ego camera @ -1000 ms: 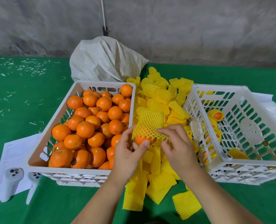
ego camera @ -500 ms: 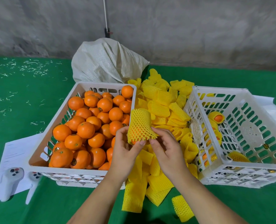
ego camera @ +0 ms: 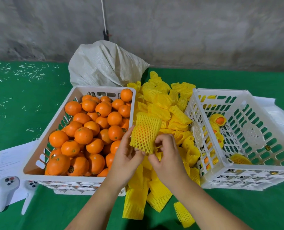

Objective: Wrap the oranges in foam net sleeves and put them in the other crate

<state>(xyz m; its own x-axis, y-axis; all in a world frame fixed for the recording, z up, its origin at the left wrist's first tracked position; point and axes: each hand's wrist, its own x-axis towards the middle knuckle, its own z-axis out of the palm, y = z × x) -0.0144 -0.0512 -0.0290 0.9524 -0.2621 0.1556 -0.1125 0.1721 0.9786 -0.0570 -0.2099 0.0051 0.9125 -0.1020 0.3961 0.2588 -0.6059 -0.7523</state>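
An orange inside a yellow foam net sleeve [ego camera: 144, 133] is held up between the two crates. My left hand [ego camera: 126, 156] pinches the sleeve's lower left edge, and my right hand [ego camera: 168, 155] pinches its lower right edge. The left white crate [ego camera: 38, 146] is heaped with bare oranges [ego camera: 88, 130]. The right white crate [ego camera: 247, 173] holds a few sleeved oranges [ego camera: 218, 119] along its left wall. A pile of loose yellow sleeves [ego camera: 163, 103] lies between the crates.
A white woven sack [ego camera: 104, 65] sits behind the left crate. Two white controllers [ego camera: 6, 191] lie on paper sheets at the lower left. More paper [ego camera: 274, 112] lies behind the right crate. Green cloth [ego camera: 21, 100] covers the table, strewn with white scraps far left.
The sleeve has been drawn down over the orange, which now shows only through the mesh. Both hands have shifted to the sleeve's bottom edge.
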